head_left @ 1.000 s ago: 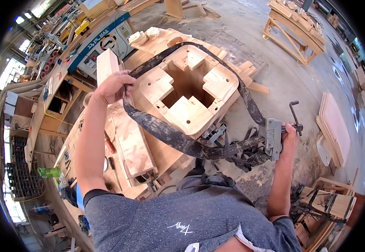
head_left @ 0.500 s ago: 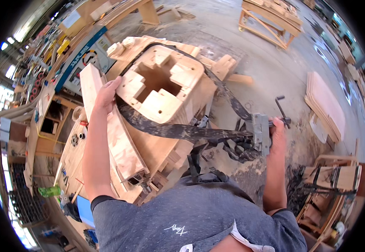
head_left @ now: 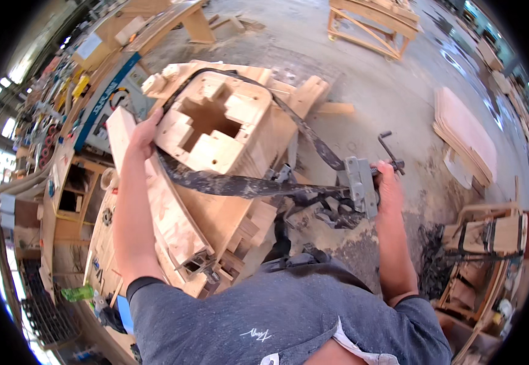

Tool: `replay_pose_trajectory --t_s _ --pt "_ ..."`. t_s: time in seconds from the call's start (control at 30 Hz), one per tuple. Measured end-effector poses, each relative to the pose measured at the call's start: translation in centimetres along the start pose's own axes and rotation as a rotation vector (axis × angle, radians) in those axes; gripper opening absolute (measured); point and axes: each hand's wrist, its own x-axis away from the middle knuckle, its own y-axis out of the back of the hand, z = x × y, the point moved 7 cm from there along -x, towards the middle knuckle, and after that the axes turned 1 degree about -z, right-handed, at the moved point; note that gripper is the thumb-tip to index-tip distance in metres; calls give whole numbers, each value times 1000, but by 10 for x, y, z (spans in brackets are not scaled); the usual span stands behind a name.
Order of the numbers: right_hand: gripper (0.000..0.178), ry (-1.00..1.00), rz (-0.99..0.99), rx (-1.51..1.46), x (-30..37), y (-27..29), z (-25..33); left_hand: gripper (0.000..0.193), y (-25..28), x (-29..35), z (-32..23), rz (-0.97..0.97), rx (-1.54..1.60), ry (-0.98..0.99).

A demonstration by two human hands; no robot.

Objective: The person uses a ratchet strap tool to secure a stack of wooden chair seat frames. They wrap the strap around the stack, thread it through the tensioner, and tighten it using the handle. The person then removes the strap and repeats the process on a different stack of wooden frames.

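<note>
From the head view I see a pale wooden block (head_left: 215, 131) a little up and left of the centre of the picture, at about 11 o'clock. It is built up from stacked layers of light timber, with rounded corners and a cross-shaped recess cut into its top face. It sits on a larger wooden frame (head_left: 173, 213) that runs down toward 7 o'clock.

A dark, stained strap (head_left: 240, 184) loops around the block: one run passes over the far edge at 12 o'clock, another crosses the near side and leads out toward 3 o'clock, where it enters a grey metal clamp (head_left: 360, 185) with a small crank handle (head_left: 388, 145) above it.

My left hand (head_left: 144, 132) lies at 9 o'clock of the block, fingers closed over the strap where it meets the block's left edge, beside an upright plank (head_left: 119, 131). My right hand (head_left: 387, 182) is well apart from the left, at 3 o'clock of the block, wrapped around the clamp body just beside the crank.

Concrete floor (head_left: 386, 91) fills the 1 o'clock area, with a stack of boards (head_left: 462, 131) at 2 o'clock and a workbench (head_left: 63, 182) with tools along 9 o'clock
</note>
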Motion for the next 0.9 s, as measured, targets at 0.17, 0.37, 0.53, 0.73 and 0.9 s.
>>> replay_pose_trajectory --t_s 0.17,0.37,0.53,0.73,0.9 --pt "19 44 -77 -41 14 0 9 65 -27 73 42 115 438 -120" --pt "21 -27 -69 5 19 0 6 46 -54 149 117 15 560 -60" --pt "20 -6 -3 -30 19 -4 6 19 -78 192 97 9 616 -206" --pt "26 -3 69 -15 28 -9 6 16 -55 199 92 -245 126 -195" --pt "24 2 26 -76 9 16 3 17 -94 222 121 -110 592 -218"
